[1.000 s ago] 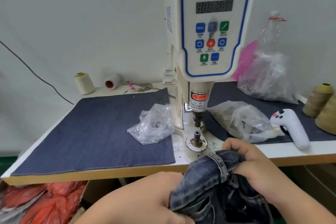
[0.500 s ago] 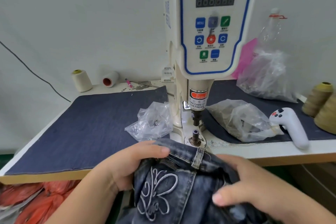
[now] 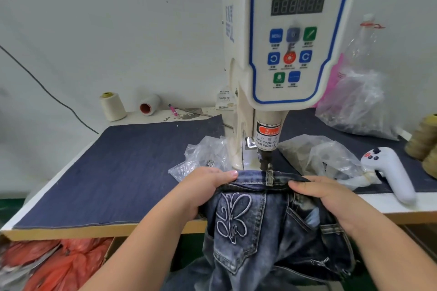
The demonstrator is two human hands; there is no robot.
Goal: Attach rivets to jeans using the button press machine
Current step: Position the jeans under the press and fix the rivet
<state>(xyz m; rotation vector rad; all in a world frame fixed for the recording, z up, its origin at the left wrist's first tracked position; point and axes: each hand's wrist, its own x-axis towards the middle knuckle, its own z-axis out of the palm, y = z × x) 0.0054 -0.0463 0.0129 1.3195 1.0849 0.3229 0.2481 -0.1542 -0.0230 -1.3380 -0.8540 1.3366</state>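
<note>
Two hands: both grip the jeans (image 3: 260,220) waistband
Left hand (image 3: 203,186): fingers curled, pinching the waistband left of the belt loop (image 3: 270,177)
Right hand (image 3: 331,198): clamped on the waistband's right
Jeans: waistband under the button press machine (image 3: 290,38) punch (image 3: 266,160)

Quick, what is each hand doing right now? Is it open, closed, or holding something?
Left hand: closed on the jeans, gripping the waistband left of the belt loop.
Right hand: closed on the jeans waistband, right of the loop.
</note>
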